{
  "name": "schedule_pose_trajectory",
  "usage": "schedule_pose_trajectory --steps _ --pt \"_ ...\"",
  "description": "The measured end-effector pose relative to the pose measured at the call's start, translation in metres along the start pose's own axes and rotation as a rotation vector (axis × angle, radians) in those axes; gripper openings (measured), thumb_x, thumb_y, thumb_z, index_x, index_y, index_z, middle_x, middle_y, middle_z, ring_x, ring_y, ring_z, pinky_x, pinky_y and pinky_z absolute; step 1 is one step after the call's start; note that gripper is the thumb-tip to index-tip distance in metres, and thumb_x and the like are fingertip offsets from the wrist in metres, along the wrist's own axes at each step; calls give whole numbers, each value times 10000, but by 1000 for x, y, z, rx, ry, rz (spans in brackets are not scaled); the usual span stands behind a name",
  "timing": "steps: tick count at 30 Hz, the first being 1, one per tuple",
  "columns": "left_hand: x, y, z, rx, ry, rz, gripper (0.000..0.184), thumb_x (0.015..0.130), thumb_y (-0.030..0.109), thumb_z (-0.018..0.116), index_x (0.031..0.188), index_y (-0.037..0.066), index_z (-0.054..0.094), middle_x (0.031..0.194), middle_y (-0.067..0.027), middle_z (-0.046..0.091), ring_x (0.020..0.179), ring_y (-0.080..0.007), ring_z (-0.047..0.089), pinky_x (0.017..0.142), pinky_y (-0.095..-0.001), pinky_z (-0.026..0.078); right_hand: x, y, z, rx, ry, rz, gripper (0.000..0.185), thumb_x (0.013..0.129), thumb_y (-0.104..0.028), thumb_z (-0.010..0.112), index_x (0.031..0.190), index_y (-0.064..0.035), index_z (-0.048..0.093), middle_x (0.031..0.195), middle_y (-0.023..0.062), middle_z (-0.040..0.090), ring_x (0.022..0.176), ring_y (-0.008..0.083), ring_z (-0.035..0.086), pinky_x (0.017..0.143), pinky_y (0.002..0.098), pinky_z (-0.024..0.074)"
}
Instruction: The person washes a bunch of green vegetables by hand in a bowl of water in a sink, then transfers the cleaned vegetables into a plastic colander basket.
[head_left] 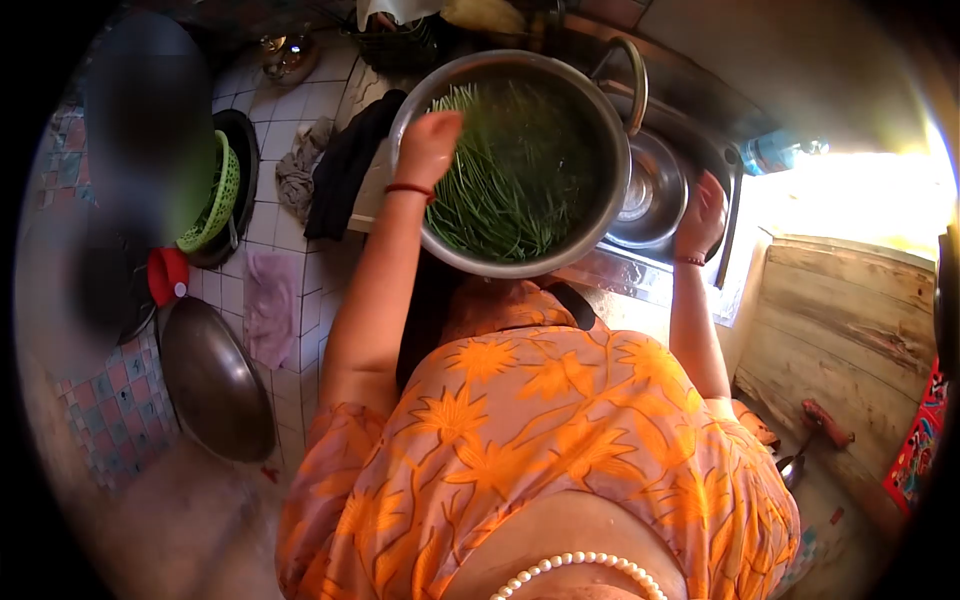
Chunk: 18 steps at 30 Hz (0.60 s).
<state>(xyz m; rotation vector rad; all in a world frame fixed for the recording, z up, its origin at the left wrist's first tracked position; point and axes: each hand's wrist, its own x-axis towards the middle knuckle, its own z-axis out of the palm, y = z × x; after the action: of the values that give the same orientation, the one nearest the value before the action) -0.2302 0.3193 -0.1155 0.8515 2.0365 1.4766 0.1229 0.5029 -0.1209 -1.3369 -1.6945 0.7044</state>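
A large steel pot (pixel 610 215) with a loop handle holds water and long thin green stalks (pixel 500 205), their pale ends toward the upper left. My left hand (pixel 430 145), with a red band at the wrist, is over the pot's left rim beside the stalks. Its fingers are curled in; whether they grip any stalks is hidden. My right hand (pixel 703 215) is at the right side of the sink (pixel 735 185), close to a shiny metal bowl (pixel 675 190). Those fingers point away from me, loosely extended, with nothing visible in them.
A plastic bottle (pixel 775 152) lies by the bright window. On the left are a green basket (pixel 222 195), dark cloth (pixel 350 165), grey rag (pixel 297 175), pink cloth (pixel 272 305), red object (pixel 166 275) and large wok-like pan (pixel 215 380). Wooden boards (pixel 850 300) stand at the right.
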Motion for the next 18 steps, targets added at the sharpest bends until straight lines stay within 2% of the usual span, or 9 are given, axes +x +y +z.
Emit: schedule_pose_trajectory --steps 2,4,6,9,10,11,12,16,18 --pt "-1 -22 -26 -81 74 -164 285 865 240 578 983 -15 624 872 -90 645 823 -199 593 765 -335 456 -6 -43 22 86 -291 -126 379 838 -113 551 1213 -62 539 1141 124 595 1018 233 601 897 297 463" --pt "-6 -35 -31 -141 95 -335 326 849 260 596 986 -36 602 858 -86 618 804 -191 559 750 -341 439 -15 -78 65 397 -573 -78 409 828 -158 598 1226 -84 542 1177 136 587 1050 262 589 908 305 452" --pt "-16 -39 -31 -180 65 -511 382 826 278 619 997 -60 572 863 -101 588 796 -200 527 744 -354 423 -13 -75 109 44 -565 -360 525 811 -232 639 1277 -40 492 1220 172 563 1113 281 552 945 336 425" --pt "-22 -71 9 -126 226 -590 714 801 362 649 1274 -117 412 1274 -237 491 1159 -297 490 952 -351 374 -13 -34 173 -189 -556 172 668 800 -345 674 1309 17 436 1250 189 536 1146 280 519 965 370 401" --pt "-31 -55 18 -312 219 -599 750 795 407 653 1274 -118 414 1280 -215 494 1154 -286 492 958 -355 367 -16 -35 178 -28 -677 382 700 798 -375 676 1312 30 425 1252 186 532 1139 272 520 966 371 401" --pt "-12 -134 41 -387 99 -740 739 812 429 632 1309 -71 410 1307 -185 483 1171 -272 479 965 -348 360 -22 -40 182 138 -790 595 733 796 -404 679 1314 42 415 1254 183 529 1133 264 521 967 372 401" --pt "-14 -123 51 -621 98 -835 738 854 513 568 1331 -27 406 1410 -203 356 1248 -298 407 989 -406 362 -29 -43 184 310 -893 809 767 794 -433 682 1317 55 404 1256 180 526 1126 257 522 968 373 401" --pt "-13 -102 92 -667 51 -855 705 911 559 414 1292 -33 449 1273 -187 503 1090 -282 538 891 -413 444 -58 -70 185 590 -1032 911 677 810 -432 677 1275 13 464 1144 135 594 991 224 584 875 330 453" --pt "-13 -82 96 -431 95 -742 646 907 504 431 1189 -70 524 1145 -246 571 1050 -348 560 891 -394 408 -65 -74 186 495 -1040 650 617 814 -408 681 1244 -6 494 1123 114 605 974 205 590 856 322 459"
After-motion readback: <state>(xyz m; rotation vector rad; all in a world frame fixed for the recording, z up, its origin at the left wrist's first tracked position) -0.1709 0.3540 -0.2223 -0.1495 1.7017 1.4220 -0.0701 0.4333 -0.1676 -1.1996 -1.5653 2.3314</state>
